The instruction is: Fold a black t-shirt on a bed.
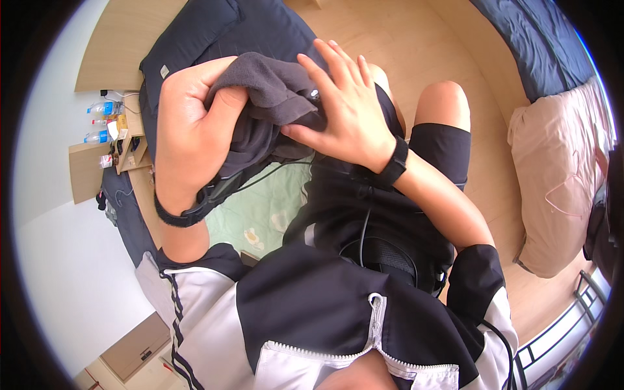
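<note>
A piece of dark grey cloth (273,92), soft like fleece and bearing a small white mark, is bunched up in front of me. My left hand (200,117) grips its upper left part between thumb and fingers; most of those fingers are hidden behind the hand and the fabric. More of the cloth hangs in folds below. Over its right side my right hand (346,102) is spread, fingers apart, palm down. The right thumb tip meets the edge of the fabric, though I cannot tell how firmly. Both wrists wear black straps.
Beneath my arms lies a green floral bed sheet (253,224). Dark blue bedding (195,39) is beyond the cloth. At left, a small wooden shelf (131,156) stands near water bottles (103,108). Beige bedding (551,180) lies at right. A thin cable (278,168) runs between my wrists.
</note>
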Available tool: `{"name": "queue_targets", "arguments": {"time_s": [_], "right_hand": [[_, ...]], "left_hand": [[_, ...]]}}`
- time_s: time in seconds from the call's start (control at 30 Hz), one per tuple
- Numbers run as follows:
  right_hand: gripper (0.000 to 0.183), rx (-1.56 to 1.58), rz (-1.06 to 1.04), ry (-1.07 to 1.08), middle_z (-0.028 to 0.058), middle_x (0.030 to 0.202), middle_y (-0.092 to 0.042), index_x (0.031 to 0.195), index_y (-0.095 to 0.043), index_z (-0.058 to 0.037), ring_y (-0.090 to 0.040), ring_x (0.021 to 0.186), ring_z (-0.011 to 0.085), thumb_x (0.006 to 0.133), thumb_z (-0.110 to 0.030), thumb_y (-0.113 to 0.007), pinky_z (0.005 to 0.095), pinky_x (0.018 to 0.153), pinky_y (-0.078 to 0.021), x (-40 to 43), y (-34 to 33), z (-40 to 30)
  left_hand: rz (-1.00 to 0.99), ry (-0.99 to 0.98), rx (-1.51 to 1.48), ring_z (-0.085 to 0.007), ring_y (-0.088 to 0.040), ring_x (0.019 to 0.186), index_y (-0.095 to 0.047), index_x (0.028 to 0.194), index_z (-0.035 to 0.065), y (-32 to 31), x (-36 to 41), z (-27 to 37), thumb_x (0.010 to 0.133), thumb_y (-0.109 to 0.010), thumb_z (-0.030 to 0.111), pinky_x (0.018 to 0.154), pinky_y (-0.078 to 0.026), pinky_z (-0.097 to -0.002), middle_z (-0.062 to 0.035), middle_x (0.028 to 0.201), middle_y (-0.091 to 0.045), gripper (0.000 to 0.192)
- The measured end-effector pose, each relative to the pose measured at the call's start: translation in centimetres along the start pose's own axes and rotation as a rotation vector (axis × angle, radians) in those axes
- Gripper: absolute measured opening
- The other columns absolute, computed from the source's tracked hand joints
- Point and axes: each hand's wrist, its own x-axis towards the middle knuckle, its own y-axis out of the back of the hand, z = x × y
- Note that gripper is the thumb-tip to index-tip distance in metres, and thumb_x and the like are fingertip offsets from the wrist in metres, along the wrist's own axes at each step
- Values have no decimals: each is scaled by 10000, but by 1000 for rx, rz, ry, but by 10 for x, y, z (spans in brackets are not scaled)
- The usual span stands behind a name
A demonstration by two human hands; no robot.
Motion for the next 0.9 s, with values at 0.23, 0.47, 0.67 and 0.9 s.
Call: {"name": "queue_targets", "arguments": {"time_s": [0.23,0.47,0.67,0.9], "right_hand": [[328,-142,0,-66,92,1025,-702,1042,-657,-61,-653,933,315,738,-184,-677,541,976,-470,37,-1,13],[279,25,1,274,94,995,-720,1103,-692,-68,-670,941,289,856,-198,-683,390,743,-554,60,33,31],[543,737,-387,129,174,1071,-698,1211,-638,34,-667,1006,297,1027,-416,-396,361,876,-502,34,9,3],[794,239,-61,110,182,1281,-565,1388,-465,-5,-577,1137,350,713,-249,-804,429,952,-470,15,-32,-32]], "left_hand": [[198,55,152,-91,-582,846,-666,1011,-97,71,-14,-2,987,-521,90,805,-456,-232,-37,906,-686,238],[416,211,173,-101,-569,869,-657,1000,-80,115,-38,-24,1010,-514,138,828,-442,-246,-30,948,-665,261],[398,148,-39,-94,-577,903,-671,1021,-49,109,-28,-31,1014,-527,165,847,-434,-238,-31,977,-678,259],[305,264,-355,-167,-610,1041,-581,1235,-44,102,-40,-23,1019,-493,193,945,-460,-296,-92,1168,-653,333]]}}
